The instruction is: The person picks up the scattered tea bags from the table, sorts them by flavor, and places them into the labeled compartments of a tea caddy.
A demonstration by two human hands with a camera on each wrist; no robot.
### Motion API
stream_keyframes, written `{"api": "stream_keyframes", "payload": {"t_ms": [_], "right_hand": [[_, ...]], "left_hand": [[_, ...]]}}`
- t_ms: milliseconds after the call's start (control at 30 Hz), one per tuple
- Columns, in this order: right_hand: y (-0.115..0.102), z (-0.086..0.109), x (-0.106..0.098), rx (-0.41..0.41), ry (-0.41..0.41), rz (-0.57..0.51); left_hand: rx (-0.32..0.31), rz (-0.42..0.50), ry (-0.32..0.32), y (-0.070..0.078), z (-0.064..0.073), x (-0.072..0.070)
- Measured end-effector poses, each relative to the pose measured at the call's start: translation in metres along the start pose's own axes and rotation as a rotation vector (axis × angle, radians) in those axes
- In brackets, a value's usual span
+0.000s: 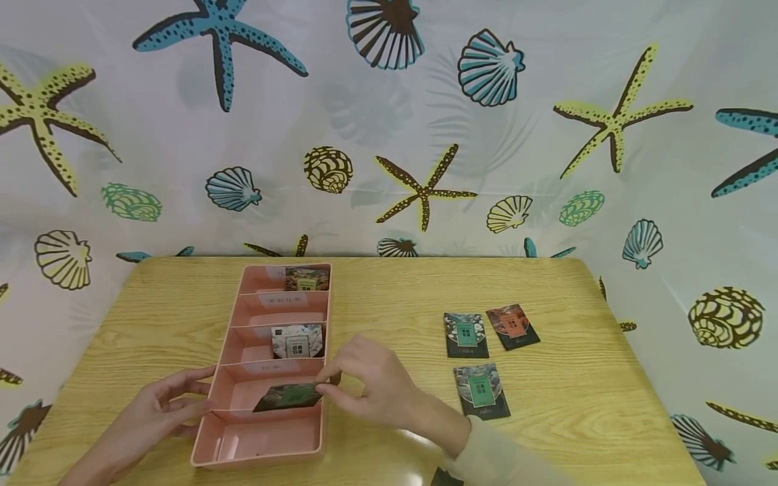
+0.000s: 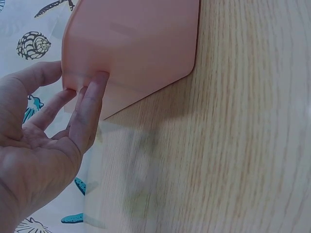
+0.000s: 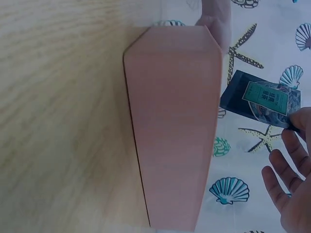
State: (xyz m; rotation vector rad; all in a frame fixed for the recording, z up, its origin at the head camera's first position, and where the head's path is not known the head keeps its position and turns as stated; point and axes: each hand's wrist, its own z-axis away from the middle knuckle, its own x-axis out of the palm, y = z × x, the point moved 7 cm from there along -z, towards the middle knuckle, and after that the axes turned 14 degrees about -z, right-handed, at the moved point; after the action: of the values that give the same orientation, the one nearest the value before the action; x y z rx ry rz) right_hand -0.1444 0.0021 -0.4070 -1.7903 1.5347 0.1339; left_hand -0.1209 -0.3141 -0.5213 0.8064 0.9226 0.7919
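A pink divided box (image 1: 261,453) sits on the table, with several compartments in a row and labels in some of them. My left hand (image 1: 154,412) holds its left side near the front, thumb at the rim and fingertips on the outer wall (image 2: 141,43). With thumb and forefinger, my right hand (image 1: 373,385) pinches one corner of a dark sachet with a green label (image 3: 267,99). The sachet is tilted over the second compartment from the front. A white patterned sachet (image 1: 298,342) lies in the middle compartment, and a brown one (image 1: 306,279) in the rearmost.
On the table (image 1: 389,304) to the right lie two green-labelled sachets, one behind (image 1: 466,335) and one in front (image 1: 481,391). Beside the rear one is a red-labelled sachet (image 1: 513,327). A dark corner (image 1: 446,478) shows at the bottom edge. A shell-patterned cloth (image 1: 389,115) hangs behind.
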Motion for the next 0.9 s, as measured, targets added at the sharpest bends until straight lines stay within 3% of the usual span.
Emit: {"api": "stream_keyframes", "payload": {"t_ms": [200, 533, 900], "right_hand": [[-0.003, 0.005, 0.02, 0.003, -0.06, -0.009], [-0.004, 0.016, 0.052, -0.004, -0.229, 0.076], [-0.004, 0.02, 0.062, -0.02, -0.299, 0.16]], "left_hand": [[-0.009, -0.005, 0.007, 0.0, 0.0, 0.0], [0.015, 0.006, -0.009, 0.0, 0.0, 0.0], [0.0, -0.018, -0.003, -0.001, 0.0, 0.0]]}}
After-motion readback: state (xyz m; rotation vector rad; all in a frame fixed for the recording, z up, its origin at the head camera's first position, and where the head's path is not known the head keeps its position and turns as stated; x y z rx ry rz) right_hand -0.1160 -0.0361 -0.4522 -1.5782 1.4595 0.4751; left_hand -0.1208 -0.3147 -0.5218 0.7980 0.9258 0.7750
